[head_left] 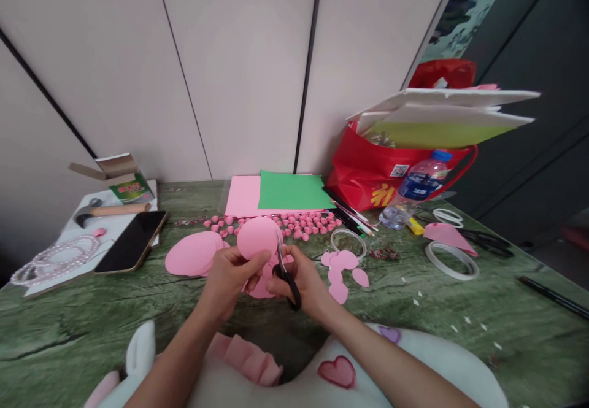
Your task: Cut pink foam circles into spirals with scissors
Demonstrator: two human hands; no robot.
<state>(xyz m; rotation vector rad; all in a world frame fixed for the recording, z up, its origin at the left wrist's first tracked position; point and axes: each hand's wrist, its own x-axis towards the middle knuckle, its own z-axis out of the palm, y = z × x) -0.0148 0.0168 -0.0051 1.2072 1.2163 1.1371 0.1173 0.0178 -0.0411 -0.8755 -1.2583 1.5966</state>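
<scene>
My left hand (230, 279) pinches the lower edge of a round pink paper disc (257, 237), held upright above the table. My right hand (301, 279) grips black-handled scissors (291, 288), whose blades point up along the disc's right edge. Whether the blades touch the paper I cannot tell. Just left of my left hand lies a pile of larger pink paper ovals (191, 254). Partly hidden beneath my hands is more cut pink paper (261, 288). To the right of my right hand, small pink paper petals (339, 273) lie scattered.
Behind my hands are many small pink beads (304, 221) and a green paper sheet (292, 190). A red bag (350, 175) and a water bottle (414, 190) stand right. Tape rolls (453, 261) lie nearby. At left are a phone (131, 242) and hammer (115, 210). A white plush (414, 359) sits in front.
</scene>
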